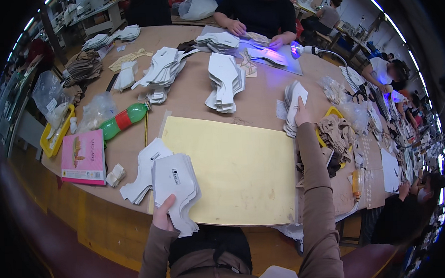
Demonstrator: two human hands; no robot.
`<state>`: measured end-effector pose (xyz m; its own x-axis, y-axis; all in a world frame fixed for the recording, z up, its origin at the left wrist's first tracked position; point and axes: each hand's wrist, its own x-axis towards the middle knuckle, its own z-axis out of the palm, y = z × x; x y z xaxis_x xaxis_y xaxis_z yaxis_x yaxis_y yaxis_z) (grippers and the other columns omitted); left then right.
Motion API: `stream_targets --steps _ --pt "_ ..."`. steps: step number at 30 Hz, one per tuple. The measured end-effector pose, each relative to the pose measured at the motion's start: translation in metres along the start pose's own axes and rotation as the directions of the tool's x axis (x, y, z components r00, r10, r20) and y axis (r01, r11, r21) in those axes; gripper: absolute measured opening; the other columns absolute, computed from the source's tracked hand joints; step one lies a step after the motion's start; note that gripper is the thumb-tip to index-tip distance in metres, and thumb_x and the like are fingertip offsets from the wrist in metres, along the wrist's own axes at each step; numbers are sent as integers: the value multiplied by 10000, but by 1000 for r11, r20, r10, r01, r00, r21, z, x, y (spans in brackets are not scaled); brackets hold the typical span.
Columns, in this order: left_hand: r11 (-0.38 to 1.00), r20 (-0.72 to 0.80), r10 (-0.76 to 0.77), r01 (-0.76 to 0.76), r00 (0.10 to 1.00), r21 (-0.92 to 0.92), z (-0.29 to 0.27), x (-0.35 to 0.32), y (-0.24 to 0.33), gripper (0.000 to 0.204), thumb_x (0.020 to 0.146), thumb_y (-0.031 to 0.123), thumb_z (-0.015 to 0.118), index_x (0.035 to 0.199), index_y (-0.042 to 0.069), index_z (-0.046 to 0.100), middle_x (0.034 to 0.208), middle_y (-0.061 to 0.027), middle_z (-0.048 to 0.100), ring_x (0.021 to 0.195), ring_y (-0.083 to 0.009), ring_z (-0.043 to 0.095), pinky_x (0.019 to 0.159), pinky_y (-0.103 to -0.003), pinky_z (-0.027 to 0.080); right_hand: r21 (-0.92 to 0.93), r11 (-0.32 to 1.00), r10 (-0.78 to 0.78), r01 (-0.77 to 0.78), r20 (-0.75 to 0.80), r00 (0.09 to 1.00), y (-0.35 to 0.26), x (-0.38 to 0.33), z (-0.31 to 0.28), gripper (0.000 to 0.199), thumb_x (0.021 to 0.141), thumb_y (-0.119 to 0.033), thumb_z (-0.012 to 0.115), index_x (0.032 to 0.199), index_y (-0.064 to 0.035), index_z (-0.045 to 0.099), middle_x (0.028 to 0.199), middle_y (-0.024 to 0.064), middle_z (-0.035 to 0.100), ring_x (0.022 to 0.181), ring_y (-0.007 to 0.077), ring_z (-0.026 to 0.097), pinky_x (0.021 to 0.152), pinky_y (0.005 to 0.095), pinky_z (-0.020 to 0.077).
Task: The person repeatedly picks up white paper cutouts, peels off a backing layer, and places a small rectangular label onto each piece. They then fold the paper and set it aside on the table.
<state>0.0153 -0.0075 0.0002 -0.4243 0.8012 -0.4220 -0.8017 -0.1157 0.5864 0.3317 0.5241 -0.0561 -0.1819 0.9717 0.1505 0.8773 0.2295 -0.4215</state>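
Near the front edge of the table, my left hand (164, 215) grips a thick stack of white cut pieces (177, 186) with wavy edges and a small dark print on top. Partly beneath and behind that stack lie more white pieces (141, 167) of similar outline. My right arm reaches out to the right, and my right hand (303, 114) is closed on the edge of a smaller stack of white pieces (295, 93) at the right side of the table. Some of its fingers are hidden. Between the hands lies a yellow sheet (234, 171).
More white piles (224, 82) stand farther back. A green bottle (125, 121), pink notebook (83, 157) and yellow tray (58, 133) are at left. Brown pieces (335, 134) fill a basket at right. Opposite, a co-worker's hands (276, 41) work under a violet lamp (296, 50).
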Motion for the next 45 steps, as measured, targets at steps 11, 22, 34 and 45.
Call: stream_targets --steps 11,22,34,45 --pt "992 77 -27 17 997 126 6 10 -7 603 1031 256 573 1533 13 343 1484 -166 503 1346 -305 518 1145 -440 409 -308 924 -192 226 136 972 -118 -88 -87 416 987 -169 538 1398 -150 600 1355 170 615 1182 329 638 984 441 519" --pt "920 298 -258 140 919 367 32 30 -32 549 1102 380 442 1487 -7 389 1360 -132 554 1232 -205 564 1056 -345 445 841 437 -349 -319 486 801 -231 -311 -50 620 1001 -115 628 1540 10 348 1289 106 607 1157 157 583 1015 316 466" --pt "500 408 -104 -307 907 810 23 31 4 411 990 107 623 1378 -8 547 1310 -134 631 1222 -191 602 1052 -338 470 836 530 -215 -141 294 931 -172 -296 -111 647 917 -151 686 1480 61 448 1344 163 607 1215 201 580 1064 335 436" --pt "612 560 -144 -371 816 698 45 31 -31 623 772 -30 820 1320 24 530 1296 -112 595 1264 -210 567 1074 -333 440 366 804 -581 468 318 749 -196 -331 -91 912 784 -220 831 1553 -56 369 1489 194 461 1343 384 465 1147 453 365"
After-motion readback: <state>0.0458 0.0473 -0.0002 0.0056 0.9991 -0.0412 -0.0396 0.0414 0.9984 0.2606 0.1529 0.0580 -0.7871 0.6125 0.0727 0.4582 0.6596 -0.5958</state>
